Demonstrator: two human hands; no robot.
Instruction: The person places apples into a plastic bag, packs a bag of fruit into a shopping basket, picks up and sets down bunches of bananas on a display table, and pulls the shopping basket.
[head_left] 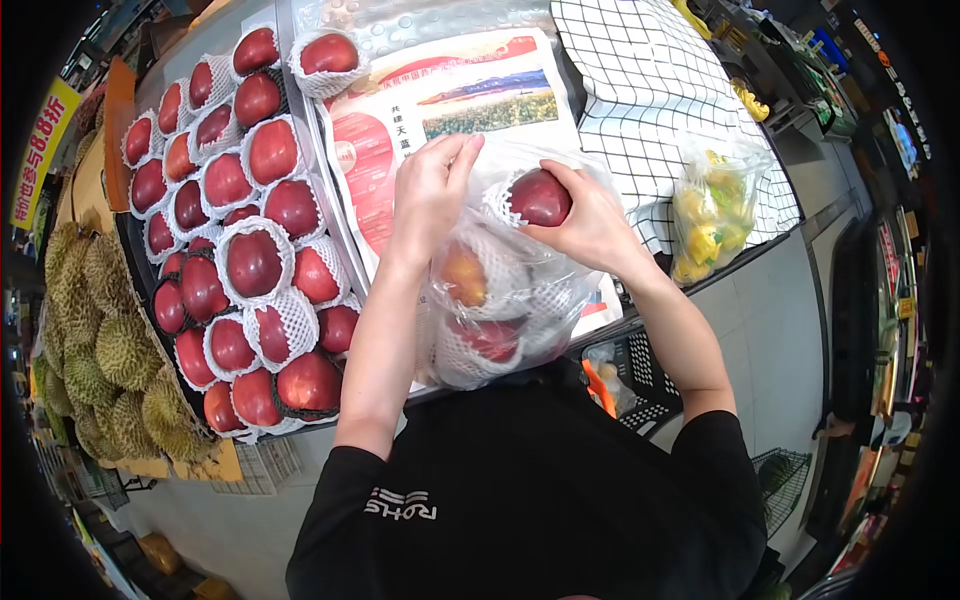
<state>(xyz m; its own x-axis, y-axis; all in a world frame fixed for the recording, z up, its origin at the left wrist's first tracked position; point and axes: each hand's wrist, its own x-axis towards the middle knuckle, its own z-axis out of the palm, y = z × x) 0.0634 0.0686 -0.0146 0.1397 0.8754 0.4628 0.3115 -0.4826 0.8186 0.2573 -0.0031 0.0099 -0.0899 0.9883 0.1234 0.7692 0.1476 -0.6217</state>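
Note:
A clear plastic bag [520, 325] bulges with several red apples in white foam nets. My right hand [595, 215] grips a dark red apple [541, 198] in a foam net, at the mouth of the bag. On the bag's other side, my left hand [436, 185] is closed with its fingers pressed together, pinching what looks like the bag's edge. Beneath the bag lies a printed newspaper [365, 165]. To the left, rows of netted red apples [228, 180] fill a display tray, and one netted apple [330, 55] sits at its upper right corner.
Durians [125, 350] are piled at the far left. On the right, a bag of yellow fruit [712, 215] rests on a checked cloth [650, 90]. A black basket [650, 365] with an orange-handled thing stands below the table edge near my right arm.

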